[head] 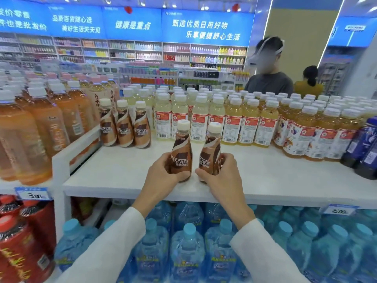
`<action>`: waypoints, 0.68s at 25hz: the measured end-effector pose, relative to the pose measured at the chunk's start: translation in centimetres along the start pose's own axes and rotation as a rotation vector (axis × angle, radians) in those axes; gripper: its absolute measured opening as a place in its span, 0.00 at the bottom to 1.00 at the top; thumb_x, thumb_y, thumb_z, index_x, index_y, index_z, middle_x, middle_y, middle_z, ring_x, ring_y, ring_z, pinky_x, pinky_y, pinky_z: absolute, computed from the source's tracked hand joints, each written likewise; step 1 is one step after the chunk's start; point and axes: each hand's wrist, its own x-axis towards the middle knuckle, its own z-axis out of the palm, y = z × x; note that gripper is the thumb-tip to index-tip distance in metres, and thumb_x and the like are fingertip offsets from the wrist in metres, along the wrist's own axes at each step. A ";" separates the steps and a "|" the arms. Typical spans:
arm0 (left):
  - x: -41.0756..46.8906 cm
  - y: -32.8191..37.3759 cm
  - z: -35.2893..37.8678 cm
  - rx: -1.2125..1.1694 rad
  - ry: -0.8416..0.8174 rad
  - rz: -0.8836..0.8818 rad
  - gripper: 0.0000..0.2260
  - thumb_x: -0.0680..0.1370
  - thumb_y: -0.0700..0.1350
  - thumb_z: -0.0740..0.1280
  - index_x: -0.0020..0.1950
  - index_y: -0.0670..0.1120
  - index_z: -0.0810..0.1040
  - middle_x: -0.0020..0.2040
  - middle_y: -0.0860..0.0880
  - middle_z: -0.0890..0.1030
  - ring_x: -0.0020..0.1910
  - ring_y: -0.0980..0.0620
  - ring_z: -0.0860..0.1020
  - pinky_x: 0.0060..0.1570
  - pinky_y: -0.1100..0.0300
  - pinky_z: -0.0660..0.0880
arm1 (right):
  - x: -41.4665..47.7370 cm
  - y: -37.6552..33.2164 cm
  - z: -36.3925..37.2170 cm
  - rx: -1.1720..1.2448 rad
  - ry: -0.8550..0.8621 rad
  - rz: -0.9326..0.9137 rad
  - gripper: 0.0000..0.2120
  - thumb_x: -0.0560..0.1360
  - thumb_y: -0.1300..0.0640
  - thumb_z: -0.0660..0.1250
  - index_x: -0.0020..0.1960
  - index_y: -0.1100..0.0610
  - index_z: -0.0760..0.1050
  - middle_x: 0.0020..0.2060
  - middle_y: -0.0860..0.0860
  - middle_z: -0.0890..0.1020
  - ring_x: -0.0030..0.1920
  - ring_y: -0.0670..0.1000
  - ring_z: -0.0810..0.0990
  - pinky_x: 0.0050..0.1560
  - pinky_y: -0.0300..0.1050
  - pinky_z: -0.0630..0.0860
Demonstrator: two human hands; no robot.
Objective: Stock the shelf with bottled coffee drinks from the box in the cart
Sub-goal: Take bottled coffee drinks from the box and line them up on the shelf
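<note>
My left hand grips a brown coffee bottle with a cream cap, held upright over the white shelf. My right hand grips a second coffee bottle, tilted slightly left, right beside the first. Both bottles are near the shelf's front edge; whether their bases touch the shelf I cannot tell. Three more coffee bottles stand in a row at the shelf's back left. The cart and box are out of view.
Pale yellow drink bottles fill the back of the shelf, orange ones and dark blue bottles the right. Amber tea bottles stand left of a white divider. Large water jugs sit below. Two people stand beyond the shelf.
</note>
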 end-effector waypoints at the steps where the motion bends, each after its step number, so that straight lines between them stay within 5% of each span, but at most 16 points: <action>1: -0.3 0.2 0.3 0.031 0.048 0.009 0.25 0.64 0.49 0.83 0.55 0.61 0.77 0.47 0.69 0.83 0.47 0.68 0.82 0.44 0.74 0.76 | 0.2 0.1 -0.3 0.043 -0.058 0.009 0.35 0.70 0.48 0.79 0.69 0.51 0.63 0.59 0.45 0.75 0.54 0.41 0.77 0.50 0.32 0.73; 3: -0.6 0.6 0.8 0.043 0.111 0.012 0.25 0.63 0.52 0.84 0.52 0.63 0.75 0.44 0.74 0.81 0.45 0.72 0.80 0.39 0.79 0.72 | 0.6 0.4 -1.1 0.109 -0.218 0.014 0.33 0.74 0.55 0.75 0.73 0.49 0.61 0.58 0.41 0.76 0.52 0.35 0.77 0.54 0.30 0.74; 5: -0.6 0.7 0.9 0.043 0.111 0.012 0.25 0.63 0.53 0.84 0.51 0.63 0.75 0.43 0.74 0.81 0.45 0.72 0.80 0.39 0.79 0.72 | 1.0 0.6 -1.8 0.107 -0.320 -0.010 0.29 0.77 0.59 0.71 0.73 0.48 0.63 0.60 0.40 0.77 0.59 0.39 0.77 0.68 0.45 0.74; 8: -0.7 0.9 0.4 0.063 0.071 0.002 0.25 0.63 0.54 0.84 0.53 0.63 0.76 0.44 0.71 0.83 0.46 0.71 0.81 0.40 0.78 0.73 | 0.5 0.8 -1.9 0.135 -0.355 -0.020 0.31 0.77 0.54 0.72 0.74 0.46 0.62 0.63 0.36 0.75 0.64 0.40 0.74 0.73 0.48 0.70; 11: -0.9 1.0 0.3 0.076 0.073 -0.013 0.29 0.63 0.57 0.83 0.61 0.59 0.78 0.53 0.63 0.83 0.49 0.67 0.82 0.44 0.74 0.74 | -1.0 1.0 -1.1 0.179 -0.188 0.010 0.41 0.69 0.44 0.79 0.75 0.46 0.61 0.65 0.38 0.74 0.63 0.41 0.75 0.66 0.43 0.73; 13: -0.9 1.1 0.6 0.088 0.113 -0.024 0.30 0.65 0.56 0.83 0.65 0.54 0.78 0.58 0.58 0.80 0.50 0.65 0.80 0.46 0.72 0.73 | -1.5 0.9 -0.6 0.196 -0.062 0.005 0.35 0.68 0.44 0.80 0.69 0.44 0.67 0.60 0.38 0.79 0.58 0.41 0.79 0.59 0.40 0.77; 17: -1.0 1.0 1.0 0.173 0.198 0.014 0.23 0.69 0.55 0.80 0.63 0.55 0.80 0.53 0.58 0.80 0.51 0.61 0.79 0.49 0.69 0.73 | -0.9 0.3 0.9 0.205 -0.032 -0.024 0.25 0.69 0.49 0.80 0.59 0.39 0.70 0.51 0.35 0.80 0.53 0.39 0.81 0.53 0.36 0.76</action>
